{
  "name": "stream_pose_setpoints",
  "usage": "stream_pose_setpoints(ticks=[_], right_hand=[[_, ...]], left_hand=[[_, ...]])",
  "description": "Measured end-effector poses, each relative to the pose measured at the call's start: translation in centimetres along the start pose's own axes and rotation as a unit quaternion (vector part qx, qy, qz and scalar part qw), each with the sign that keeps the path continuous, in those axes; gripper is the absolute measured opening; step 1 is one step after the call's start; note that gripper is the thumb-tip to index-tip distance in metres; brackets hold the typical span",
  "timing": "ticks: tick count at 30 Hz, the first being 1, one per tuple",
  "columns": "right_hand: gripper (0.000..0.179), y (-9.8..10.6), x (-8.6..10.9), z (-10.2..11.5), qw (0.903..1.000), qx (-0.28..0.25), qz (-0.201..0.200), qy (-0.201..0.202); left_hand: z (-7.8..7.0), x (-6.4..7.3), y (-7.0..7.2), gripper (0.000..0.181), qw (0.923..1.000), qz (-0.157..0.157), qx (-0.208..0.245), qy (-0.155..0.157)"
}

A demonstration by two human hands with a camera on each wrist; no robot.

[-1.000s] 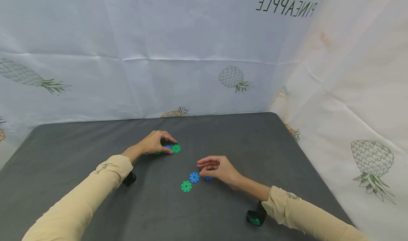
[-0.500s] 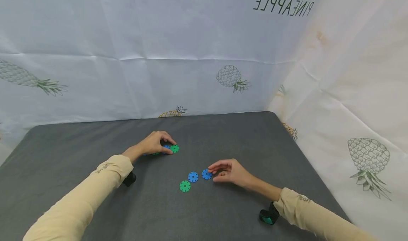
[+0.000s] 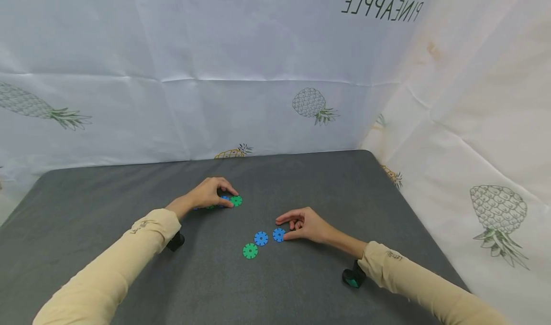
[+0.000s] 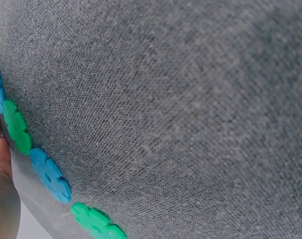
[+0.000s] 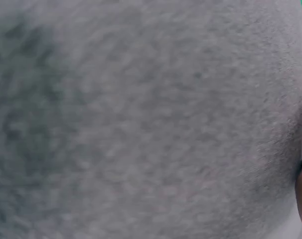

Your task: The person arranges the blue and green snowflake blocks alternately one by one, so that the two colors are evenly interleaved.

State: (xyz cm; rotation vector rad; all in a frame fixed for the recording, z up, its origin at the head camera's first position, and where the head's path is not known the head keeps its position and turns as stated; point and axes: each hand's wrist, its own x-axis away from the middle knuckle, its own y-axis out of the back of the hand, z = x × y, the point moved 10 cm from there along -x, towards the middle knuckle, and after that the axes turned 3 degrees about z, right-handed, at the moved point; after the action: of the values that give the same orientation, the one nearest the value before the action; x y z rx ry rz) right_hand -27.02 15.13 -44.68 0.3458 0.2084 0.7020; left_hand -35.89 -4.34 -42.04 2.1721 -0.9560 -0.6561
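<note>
My left hand (image 3: 211,191) lies over a row of notched plastic discs at the back left. Its thumb and index fingertips stand at the edges of a green disc (image 3: 236,200) at the row's right end. In the left wrist view, a blue disc (image 4: 50,175) and a green disc (image 4: 16,127) lie beside the fingers (image 4: 4,157). My right hand (image 3: 310,225) spreads thumb and index around a blue disc (image 3: 279,234), the thumb tip right at its edge. To its left lie another blue disc (image 3: 260,238) and a green disc (image 3: 250,251).
A dark grey cloth covers the table (image 3: 206,277). White pineapple-print curtains (image 3: 241,110) hang behind it and on the right. A black wrist camera (image 3: 354,275) hangs beneath the right cuff, another black camera (image 3: 175,242) beneath the left.
My right hand first drew back to the right, uncovering the right-hand blue disc, then came forward around it with thumb and index further apart. The left hand stays in place.
</note>
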Motion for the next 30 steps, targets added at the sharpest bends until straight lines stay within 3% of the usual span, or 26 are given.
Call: stream_pose_setpoints(ticks=[7,15,27,30], right_hand=[[0.037,-0.48,-0.42,0.44,0.9990,0.025,0.037,-0.005],[0.033,-0.73,-0.37,0.46,0.9955,0.079,0.053,0.000],[0.037,-0.12,-0.11,0.75,0.9978,0.049,0.044,-0.005],[0.035,0.00,-0.10,0.89,0.9966,0.068,0.046,-0.001]], left_hand=[[0.58,-0.06,-0.34,0.026,0.9978,0.012,-0.016,0.063],[0.48,-0.16,-0.54,0.026,0.9960,0.025,-0.017,0.084],[0.90,-0.37,-0.65,0.026,0.9934,0.035,-0.011,0.108],[0.88,-0.37,-0.67,0.026,0.9932,0.036,-0.012,0.110]])
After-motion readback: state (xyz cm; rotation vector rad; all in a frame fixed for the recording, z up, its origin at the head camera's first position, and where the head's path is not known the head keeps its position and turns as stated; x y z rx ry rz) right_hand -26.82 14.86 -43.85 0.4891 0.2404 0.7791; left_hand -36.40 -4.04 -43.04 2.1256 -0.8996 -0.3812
